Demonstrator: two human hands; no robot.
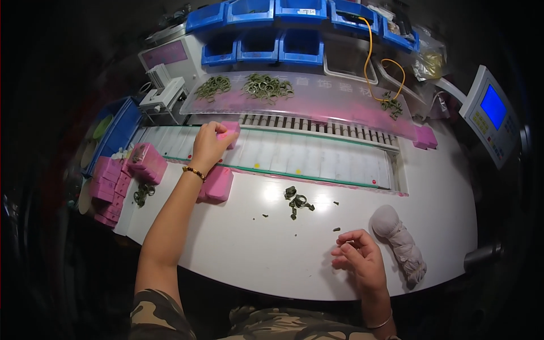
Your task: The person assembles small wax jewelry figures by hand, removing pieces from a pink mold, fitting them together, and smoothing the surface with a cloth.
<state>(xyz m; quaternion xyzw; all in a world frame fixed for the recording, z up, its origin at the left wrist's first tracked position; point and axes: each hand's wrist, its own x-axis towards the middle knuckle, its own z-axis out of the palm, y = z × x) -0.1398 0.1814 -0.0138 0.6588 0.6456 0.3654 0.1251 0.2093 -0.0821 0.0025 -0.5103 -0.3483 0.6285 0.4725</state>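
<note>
One pink block (231, 141) is what the left hand (209, 146) is up against right now, near the left end of the metal rollers (317, 124), at the back edge of the long whitish tray (334, 161). Fingers are bent in with the thumb close to the index, but they cover part of the block, so honestly can't tell if it's properly gripped. Got a beaded bracelet (194, 173) on that wrist, and a second pink block (218, 184) sits on the white table (255, 255) just right of it. The right hand (362, 262) is down near the front edge, half open, fingers loosely curled, holding nothing I can make out. Grey cloth bundle (399, 241) is just to its right. Dark green loops (297, 201) lie mid-table between the hands, plus bigger heaps of green pieces (266, 88) up on the frosted panel (334, 105).
</note>
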